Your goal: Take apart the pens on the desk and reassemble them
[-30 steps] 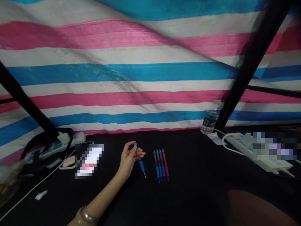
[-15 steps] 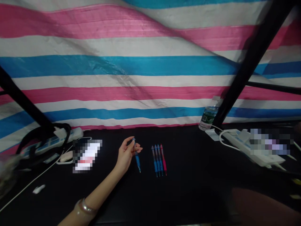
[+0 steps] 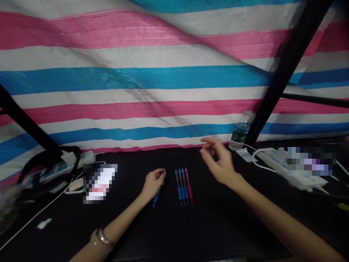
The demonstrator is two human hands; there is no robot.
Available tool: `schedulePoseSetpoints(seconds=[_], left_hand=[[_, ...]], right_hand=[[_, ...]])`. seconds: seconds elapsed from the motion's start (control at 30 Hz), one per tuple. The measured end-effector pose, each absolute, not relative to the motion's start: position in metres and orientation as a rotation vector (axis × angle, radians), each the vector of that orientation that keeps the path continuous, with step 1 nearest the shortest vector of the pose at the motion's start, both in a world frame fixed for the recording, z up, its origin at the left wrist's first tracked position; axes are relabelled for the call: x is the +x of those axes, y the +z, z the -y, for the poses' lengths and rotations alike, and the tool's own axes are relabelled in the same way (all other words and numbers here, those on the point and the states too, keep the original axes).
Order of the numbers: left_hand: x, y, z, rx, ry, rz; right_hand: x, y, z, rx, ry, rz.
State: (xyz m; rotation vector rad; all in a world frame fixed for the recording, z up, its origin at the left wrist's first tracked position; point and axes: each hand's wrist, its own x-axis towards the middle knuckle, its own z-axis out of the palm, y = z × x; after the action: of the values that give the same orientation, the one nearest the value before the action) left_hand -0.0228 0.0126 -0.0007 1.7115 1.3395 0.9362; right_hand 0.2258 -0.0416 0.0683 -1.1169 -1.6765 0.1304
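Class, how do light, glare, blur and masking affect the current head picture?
Head view: dim light overall; head view: soft sheen on the striped sheet; head view: the bag-like bundle at the left edge is blurred, the row of pens clearer; head view: coarse mosaic hides two patches.

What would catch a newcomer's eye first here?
A sheet striped pink, blue and white fills the upper view behind the black table. Three blue pens and a pink one lie side by side mid-table, between the left hand, holding another blue pen, and the right hand.
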Motion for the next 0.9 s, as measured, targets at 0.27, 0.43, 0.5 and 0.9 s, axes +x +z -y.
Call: schedulePoseSetpoints(seconds=[0.27, 0.43, 0.5, 0.9], left_hand=[[-0.004, 0.001, -0.007, 2.185, 0.647, -1.565], [0.018, 0.002, -0.008, 2.304, 0.471, -1.653], [0.023, 0.002, -0.010, 2.306, 0.474, -1.647], [0.015, 0.005, -0.009, 2.237, 0.559, -1.545]], right_hand=[[0.203, -0.001, 0.017, -1.480, 0.507, 1.918], [0.201, -0.002, 0.021, -1.497, 0.421, 2.045], [0.201, -0.002, 0.023, -1.504, 0.381, 2.077], [0.209, -0.011, 0.022, -1.701, 0.337, 1.835]])
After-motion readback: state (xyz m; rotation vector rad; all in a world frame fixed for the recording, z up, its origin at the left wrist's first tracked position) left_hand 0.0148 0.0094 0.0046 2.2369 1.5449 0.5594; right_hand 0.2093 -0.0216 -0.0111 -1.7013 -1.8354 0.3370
